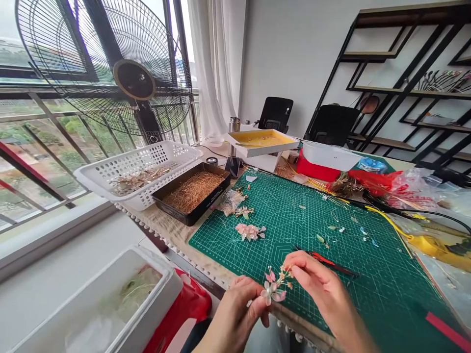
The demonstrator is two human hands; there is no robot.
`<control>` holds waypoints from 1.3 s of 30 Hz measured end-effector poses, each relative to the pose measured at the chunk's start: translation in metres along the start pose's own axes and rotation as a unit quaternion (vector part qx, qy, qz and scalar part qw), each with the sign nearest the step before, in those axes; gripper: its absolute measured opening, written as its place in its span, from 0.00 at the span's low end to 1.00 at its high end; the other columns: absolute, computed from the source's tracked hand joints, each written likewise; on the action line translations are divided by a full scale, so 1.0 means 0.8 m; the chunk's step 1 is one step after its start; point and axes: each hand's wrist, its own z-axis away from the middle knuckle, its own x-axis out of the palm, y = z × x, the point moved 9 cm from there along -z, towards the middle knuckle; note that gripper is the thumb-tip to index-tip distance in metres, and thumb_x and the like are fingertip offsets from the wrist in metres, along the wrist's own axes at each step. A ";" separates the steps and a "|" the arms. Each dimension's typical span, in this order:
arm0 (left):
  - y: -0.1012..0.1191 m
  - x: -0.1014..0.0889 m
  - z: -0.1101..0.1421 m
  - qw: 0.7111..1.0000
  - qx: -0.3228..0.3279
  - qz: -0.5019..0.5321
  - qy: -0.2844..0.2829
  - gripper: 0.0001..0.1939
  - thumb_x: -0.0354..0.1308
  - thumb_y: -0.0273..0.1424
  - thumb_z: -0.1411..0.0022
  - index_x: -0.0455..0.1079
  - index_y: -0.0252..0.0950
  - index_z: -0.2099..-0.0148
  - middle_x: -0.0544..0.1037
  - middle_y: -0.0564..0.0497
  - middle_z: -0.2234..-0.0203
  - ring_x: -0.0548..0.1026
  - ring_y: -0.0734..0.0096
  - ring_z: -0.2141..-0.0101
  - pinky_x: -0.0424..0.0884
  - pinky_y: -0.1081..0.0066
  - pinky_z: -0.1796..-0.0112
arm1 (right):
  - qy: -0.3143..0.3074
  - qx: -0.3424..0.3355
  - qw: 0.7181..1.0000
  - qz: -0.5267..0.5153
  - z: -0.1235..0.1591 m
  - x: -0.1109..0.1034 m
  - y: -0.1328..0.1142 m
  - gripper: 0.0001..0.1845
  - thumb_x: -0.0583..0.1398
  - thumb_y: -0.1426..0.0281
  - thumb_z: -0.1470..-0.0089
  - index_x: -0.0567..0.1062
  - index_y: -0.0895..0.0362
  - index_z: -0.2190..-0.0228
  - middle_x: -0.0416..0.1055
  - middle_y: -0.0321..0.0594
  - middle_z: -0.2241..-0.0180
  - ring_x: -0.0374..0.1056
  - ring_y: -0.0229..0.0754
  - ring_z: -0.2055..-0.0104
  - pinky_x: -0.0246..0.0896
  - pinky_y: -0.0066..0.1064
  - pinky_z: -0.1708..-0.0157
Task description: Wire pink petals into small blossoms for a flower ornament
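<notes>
Between thumb and fingers, my left hand [245,306] grips a small artificial flower spray [271,291] at its base. It has a pale translucent flower with a pearly centre and pink petals. My right hand [320,282] is closed at the spray's right side, fingertips pinching a sprig of small orange-peach blossoms [287,275]. Whether that sprig is joined to the spray I cannot tell. Both hands are over the front edge of the green cutting mat [279,215]. Just beyond my right hand lie red-and-black pliers [331,264]. A cluster of pink petals [250,231] rests farther back on the mat.
A black tray of copper-coloured wires [195,189] and a white perforated basket [110,171] stand at the left. A yellow-lined tray [265,139] sits at the back. A yellow glue gun [439,247] and plastic bags lie right. A white foam box [147,294] is lower left.
</notes>
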 end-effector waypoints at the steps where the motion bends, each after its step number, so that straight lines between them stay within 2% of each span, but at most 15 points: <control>1: 0.001 0.001 0.000 1.000 -0.003 -0.002 -0.009 0.27 0.42 0.47 0.30 0.68 0.36 0.73 0.75 0.51 0.72 0.69 0.70 0.67 0.58 0.70 0.55 | -0.005 -0.006 1.000 0.019 0.001 -0.002 -0.005 0.11 0.54 0.60 0.38 0.74 0.50 0.62 0.71 0.36 0.58 0.66 0.43 0.55 0.61 0.29 0.56; 3: 0.006 0.002 0.000 1.000 0.003 -0.010 -0.026 0.27 0.42 0.48 0.31 0.67 0.36 0.73 0.74 0.51 0.72 0.69 0.69 0.66 0.58 0.69 0.54 | -0.029 -0.007 0.998 0.056 0.001 -0.003 -0.015 0.13 0.53 0.61 0.37 0.71 0.47 0.53 0.67 0.37 0.49 0.64 0.43 0.50 0.59 0.31 0.51; 4: 0.008 0.002 0.000 0.999 0.009 -0.014 -0.032 0.27 0.41 0.48 0.31 0.67 0.36 0.73 0.74 0.51 0.72 0.69 0.69 0.66 0.57 0.69 0.54 | -0.054 -0.003 0.996 0.074 0.001 0.000 -0.020 0.14 0.53 0.61 0.37 0.70 0.46 0.51 0.64 0.37 0.45 0.62 0.43 0.47 0.57 0.32 0.49; 6: 0.010 0.003 0.001 0.998 0.020 -0.027 -0.046 0.28 0.41 0.49 0.31 0.67 0.36 0.73 0.73 0.51 0.72 0.68 0.69 0.66 0.58 0.69 0.54 | -0.126 0.007 0.985 0.117 -0.001 0.010 -0.029 0.10 0.53 0.62 0.37 0.72 0.47 0.57 0.61 0.36 0.41 0.59 0.45 0.42 0.54 0.35 0.44; 9: 0.009 0.008 0.003 0.995 0.019 -0.053 -0.080 0.26 0.42 0.46 0.30 0.67 0.36 0.72 0.73 0.51 0.72 0.68 0.69 0.64 0.58 0.70 0.56 | -0.225 0.019 0.959 0.174 -0.003 0.023 -0.039 0.08 0.56 0.65 0.38 0.73 0.51 0.67 0.63 0.36 0.43 0.56 0.45 0.39 0.50 0.37 0.41; 12: 0.012 0.014 0.007 0.990 0.031 -0.074 -0.116 0.23 0.43 0.43 0.29 0.67 0.36 0.70 0.74 0.51 0.71 0.67 0.70 0.63 0.59 0.72 0.55 | -0.284 0.009 0.938 0.198 -0.005 0.031 -0.050 0.07 0.56 0.66 0.37 0.72 0.51 0.68 0.65 0.36 0.44 0.57 0.43 0.39 0.52 0.35 0.42; 15: 0.013 0.017 0.008 0.987 0.033 -0.089 -0.132 0.21 0.43 0.40 0.29 0.67 0.36 0.70 0.75 0.52 0.71 0.68 0.70 0.63 0.59 0.72 0.55 | -0.307 0.002 0.929 0.206 -0.007 0.038 -0.058 0.08 0.55 0.68 0.37 0.72 0.51 0.68 0.66 0.35 0.45 0.59 0.41 0.41 0.53 0.33 0.43; 17: 0.014 0.017 0.007 0.986 0.031 -0.094 -0.137 0.22 0.42 0.41 0.29 0.67 0.36 0.70 0.75 0.52 0.72 0.68 0.71 0.63 0.59 0.72 0.55 | -0.306 0.002 0.931 0.198 -0.008 0.041 -0.058 0.09 0.55 0.69 0.37 0.73 0.51 0.69 0.67 0.35 0.47 0.60 0.41 0.42 0.53 0.33 0.43; 19: 0.017 0.015 0.006 0.986 0.035 -0.095 -0.132 0.23 0.41 0.42 0.29 0.67 0.36 0.71 0.74 0.52 0.72 0.68 0.70 0.64 0.59 0.72 0.55 | -0.273 0.003 0.947 0.168 -0.012 0.037 -0.053 0.08 0.56 0.68 0.38 0.74 0.51 0.67 0.68 0.36 0.47 0.60 0.43 0.42 0.53 0.35 0.43; 22: 0.019 0.007 0.002 0.989 0.033 -0.101 -0.106 0.26 0.40 0.46 0.30 0.66 0.36 0.72 0.73 0.51 0.73 0.67 0.69 0.65 0.59 0.70 0.55 | -0.161 0.035 0.983 0.081 -0.018 0.015 -0.030 0.11 0.56 0.60 0.38 0.76 0.51 0.62 0.68 0.40 0.46 0.61 0.47 0.42 0.56 0.37 0.45; 25: 0.017 0.001 0.000 0.989 0.027 -0.114 -0.087 0.26 0.40 0.47 0.30 0.64 0.36 0.74 0.73 0.51 0.74 0.67 0.68 0.67 0.59 0.68 0.56 | -0.081 0.098 0.992 -0.001 -0.012 -0.002 0.003 0.19 0.56 0.54 0.40 0.78 0.55 0.68 0.72 0.44 0.50 0.65 0.51 0.46 0.58 0.39 0.47; 27: 0.014 0.001 0.000 0.988 0.023 -0.122 -0.088 0.25 0.41 0.45 0.30 0.63 0.36 0.74 0.72 0.51 0.74 0.67 0.68 0.66 0.58 0.68 0.55 | -0.068 0.123 0.989 -0.038 -0.006 -0.001 0.015 0.19 0.58 0.54 0.42 0.79 0.56 0.71 0.74 0.44 0.54 0.67 0.50 0.49 0.58 0.38 0.48; 30: 0.011 0.004 0.001 0.988 0.026 -0.120 -0.093 0.24 0.42 0.45 0.30 0.63 0.36 0.73 0.72 0.52 0.74 0.67 0.69 0.66 0.57 0.68 0.55 | -0.068 0.135 0.985 -0.083 -0.002 0.007 0.018 0.16 0.60 0.57 0.43 0.81 0.56 0.68 0.75 0.42 0.56 0.67 0.48 0.52 0.59 0.36 0.50; 34: 0.010 0.003 0.002 0.990 0.031 -0.103 -0.087 0.26 0.39 0.46 0.30 0.64 0.36 0.73 0.72 0.51 0.74 0.66 0.69 0.67 0.58 0.68 0.55 | -0.083 0.158 0.977 -0.117 -0.001 0.019 0.018 0.16 0.58 0.58 0.40 0.81 0.55 0.63 0.76 0.42 0.56 0.66 0.47 0.50 0.55 0.38 0.47; 39: -0.005 -0.009 0.006 0.995 -0.006 -0.082 -0.057 0.25 0.40 0.45 0.29 0.66 0.36 0.71 0.72 0.50 0.71 0.67 0.69 0.65 0.61 0.70 0.58 | -0.105 0.145 0.977 -0.113 -0.001 0.025 0.010 0.17 0.56 0.58 0.38 0.79 0.56 0.67 0.76 0.41 0.56 0.67 0.47 0.50 0.57 0.37 0.48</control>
